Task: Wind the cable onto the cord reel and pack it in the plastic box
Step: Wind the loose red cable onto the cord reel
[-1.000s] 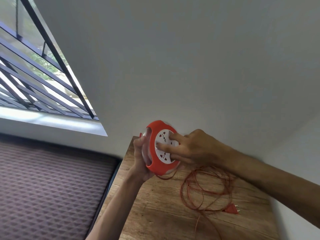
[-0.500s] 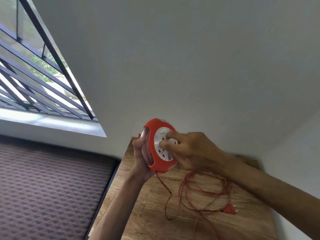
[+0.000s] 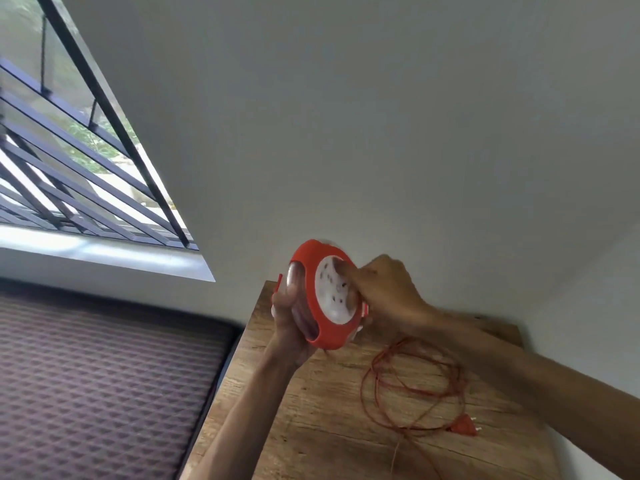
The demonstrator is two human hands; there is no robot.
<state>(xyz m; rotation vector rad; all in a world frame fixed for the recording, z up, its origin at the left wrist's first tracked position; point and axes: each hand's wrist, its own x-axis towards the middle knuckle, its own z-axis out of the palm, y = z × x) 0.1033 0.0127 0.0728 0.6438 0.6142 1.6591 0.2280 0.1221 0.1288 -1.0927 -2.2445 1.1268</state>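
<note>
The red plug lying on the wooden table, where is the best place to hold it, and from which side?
Grip the plug by its flat red body, pinching from above. It lies flat on the table, with its prongs pointing right and its cable leaving to the left, so the top and sides look free.

Plain white wall (image 3: 381,116) filling most of the view, barred window (image 3: 69,161) at left with daylight on its white sill (image 3: 104,254) and greenery beyond, wooden tabletop (image 3: 311,427) set into the wall corner, brown patterned mattress (image 3: 104,393) beside its left edge
</note>
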